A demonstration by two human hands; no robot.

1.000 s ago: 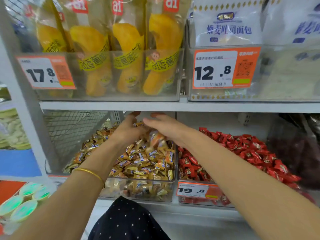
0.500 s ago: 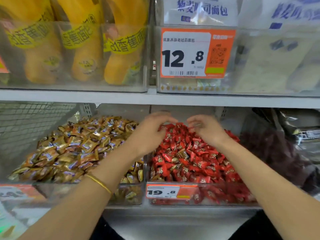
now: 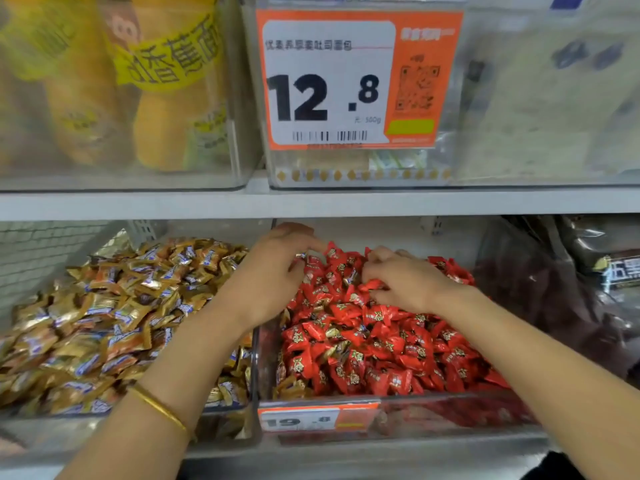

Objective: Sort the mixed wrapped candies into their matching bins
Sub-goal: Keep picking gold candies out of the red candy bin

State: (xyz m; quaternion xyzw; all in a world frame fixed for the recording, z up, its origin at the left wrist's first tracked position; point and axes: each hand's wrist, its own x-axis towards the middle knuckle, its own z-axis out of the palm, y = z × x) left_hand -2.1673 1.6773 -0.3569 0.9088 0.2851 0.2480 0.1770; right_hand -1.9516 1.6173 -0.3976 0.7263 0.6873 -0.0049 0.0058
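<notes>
I'm watching the left hand (image 3: 273,275) curling over the red candies (image 3: 363,344) in their clear bin (image 3: 450,407); I cannot tell its hold. The right hand (image 3: 405,285) is pinching a red candy (image 3: 370,285).

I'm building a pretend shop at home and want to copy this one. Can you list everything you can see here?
red candies: big heap, red, in the clear bin, lower shelf, right of middle
gold candies: big heap, gold with blue, in the left bin beside it
stray gold candies: a few, gold, mixed into the red heap
12.8 tag: one, orange and white, on an upper-shelf bin
19.8 tag: one, orange and white, on the clear bin's front
yellow packs: at least two, yellow, upper shelf, left
dark bags: some, dark brown, lower shelf, far right
bracelet: one, gold, left wrist
left hand: on the red heap's back left
right hand: fingers curled into the red heap
</notes>
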